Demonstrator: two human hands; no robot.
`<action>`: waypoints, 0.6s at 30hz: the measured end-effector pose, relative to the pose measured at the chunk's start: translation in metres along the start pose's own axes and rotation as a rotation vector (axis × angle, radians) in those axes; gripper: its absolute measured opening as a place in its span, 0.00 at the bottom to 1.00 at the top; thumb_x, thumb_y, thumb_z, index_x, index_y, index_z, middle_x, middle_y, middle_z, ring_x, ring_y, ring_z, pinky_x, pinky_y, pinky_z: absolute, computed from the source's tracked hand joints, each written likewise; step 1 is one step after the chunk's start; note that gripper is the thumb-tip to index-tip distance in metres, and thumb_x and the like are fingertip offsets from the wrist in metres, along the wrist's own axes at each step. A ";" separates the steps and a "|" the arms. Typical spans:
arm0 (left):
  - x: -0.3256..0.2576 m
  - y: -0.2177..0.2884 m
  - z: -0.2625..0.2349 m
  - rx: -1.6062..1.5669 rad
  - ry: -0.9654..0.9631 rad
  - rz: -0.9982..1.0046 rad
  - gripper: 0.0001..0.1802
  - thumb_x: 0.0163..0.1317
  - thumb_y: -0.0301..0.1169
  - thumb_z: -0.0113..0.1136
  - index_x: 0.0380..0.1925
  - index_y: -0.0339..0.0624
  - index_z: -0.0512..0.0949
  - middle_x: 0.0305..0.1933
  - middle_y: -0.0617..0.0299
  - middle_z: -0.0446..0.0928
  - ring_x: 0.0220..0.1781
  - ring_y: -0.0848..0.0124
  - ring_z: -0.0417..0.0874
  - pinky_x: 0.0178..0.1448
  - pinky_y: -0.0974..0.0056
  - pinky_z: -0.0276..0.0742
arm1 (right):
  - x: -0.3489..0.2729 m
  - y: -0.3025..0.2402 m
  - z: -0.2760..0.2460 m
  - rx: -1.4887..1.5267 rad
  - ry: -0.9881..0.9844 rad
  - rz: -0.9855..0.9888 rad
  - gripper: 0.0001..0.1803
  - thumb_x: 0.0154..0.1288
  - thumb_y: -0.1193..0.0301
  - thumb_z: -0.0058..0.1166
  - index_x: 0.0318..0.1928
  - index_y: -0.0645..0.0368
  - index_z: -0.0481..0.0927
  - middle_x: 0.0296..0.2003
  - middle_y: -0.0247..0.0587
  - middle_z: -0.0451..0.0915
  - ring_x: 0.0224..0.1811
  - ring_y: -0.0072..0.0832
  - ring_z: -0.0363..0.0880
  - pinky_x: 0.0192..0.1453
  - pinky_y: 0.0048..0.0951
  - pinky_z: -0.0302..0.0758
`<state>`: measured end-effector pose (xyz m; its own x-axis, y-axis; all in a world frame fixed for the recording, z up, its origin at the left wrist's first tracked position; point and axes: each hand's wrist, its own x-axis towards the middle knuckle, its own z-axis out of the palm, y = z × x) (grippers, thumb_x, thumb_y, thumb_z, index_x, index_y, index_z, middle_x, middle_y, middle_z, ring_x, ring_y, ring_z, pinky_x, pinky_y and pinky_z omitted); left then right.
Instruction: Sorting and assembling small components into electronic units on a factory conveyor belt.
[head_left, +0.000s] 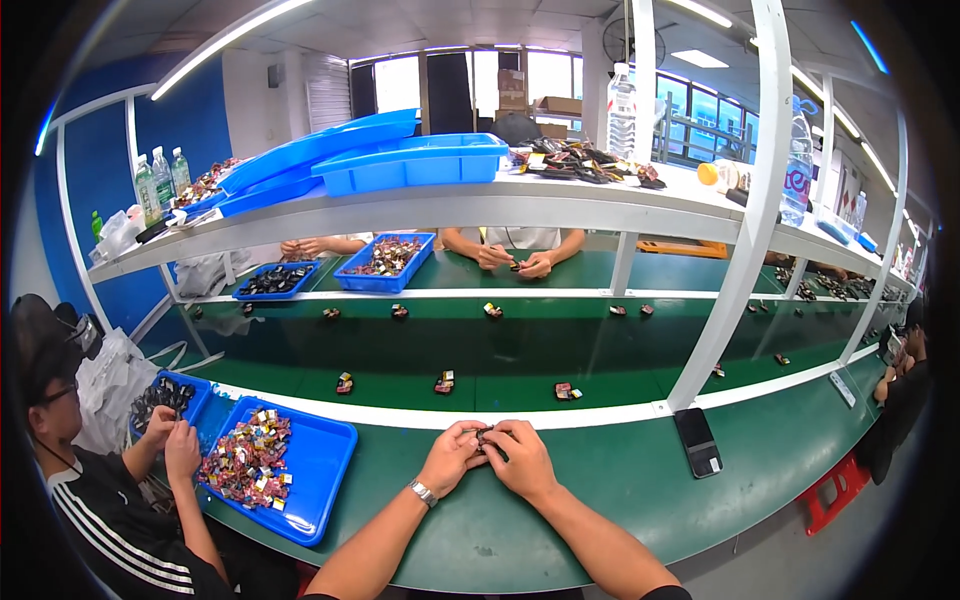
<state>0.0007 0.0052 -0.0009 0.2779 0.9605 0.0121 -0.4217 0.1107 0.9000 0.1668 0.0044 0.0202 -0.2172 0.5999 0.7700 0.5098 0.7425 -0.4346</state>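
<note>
My left hand [450, 462] and my right hand [524, 460] meet over the green tabletop [620, 465], just on my side of the white rail. Their fingers are closed around a small dark part [486, 436], mostly hidden by the fingertips, so its exact kind does not show. To the left of my hands sits a blue tray [322, 492] with a heap of small red, yellow and white electronic pieces [248, 460]. A dark phone-like slab [697, 443] lies on the table to the right.
Beyond the white rail [600, 414], a dark green belt [520, 340] carries several small parts. A co-worker [110, 500] sits at my left by a tray of black pieces [165, 397]. White posts [735, 200] hold a shelf with blue trays [410, 165]. Another person's hands [515, 262] work opposite.
</note>
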 end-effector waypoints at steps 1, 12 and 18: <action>0.000 -0.001 -0.002 0.006 0.000 0.006 0.14 0.73 0.23 0.45 0.57 0.37 0.66 0.52 0.55 0.77 0.55 0.67 0.80 0.63 0.59 0.79 | 0.000 -0.002 0.001 -0.020 0.000 -0.005 0.10 0.53 0.76 0.63 0.38 0.56 0.83 0.38 0.36 0.78 0.41 0.34 0.78 0.41 0.33 0.79; 0.002 -0.001 0.006 0.040 0.006 -0.006 0.14 0.73 0.23 0.44 0.56 0.37 0.66 0.51 0.56 0.77 0.54 0.69 0.80 0.61 0.60 0.80 | -0.002 -0.001 0.003 -0.064 0.053 0.014 0.10 0.52 0.77 0.65 0.37 0.58 0.84 0.36 0.38 0.79 0.38 0.35 0.79 0.40 0.34 0.79; -0.002 0.003 -0.001 0.056 0.042 0.024 0.14 0.73 0.24 0.45 0.56 0.37 0.67 0.51 0.57 0.77 0.54 0.69 0.80 0.60 0.61 0.80 | 0.001 -0.004 0.012 -0.103 0.065 -0.044 0.08 0.52 0.76 0.65 0.35 0.56 0.84 0.34 0.36 0.79 0.37 0.34 0.79 0.39 0.33 0.79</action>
<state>-0.0021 0.0035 0.0015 0.2309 0.9728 0.0168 -0.3783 0.0738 0.9227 0.1549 0.0058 0.0174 -0.1885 0.5444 0.8173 0.5842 0.7312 -0.3523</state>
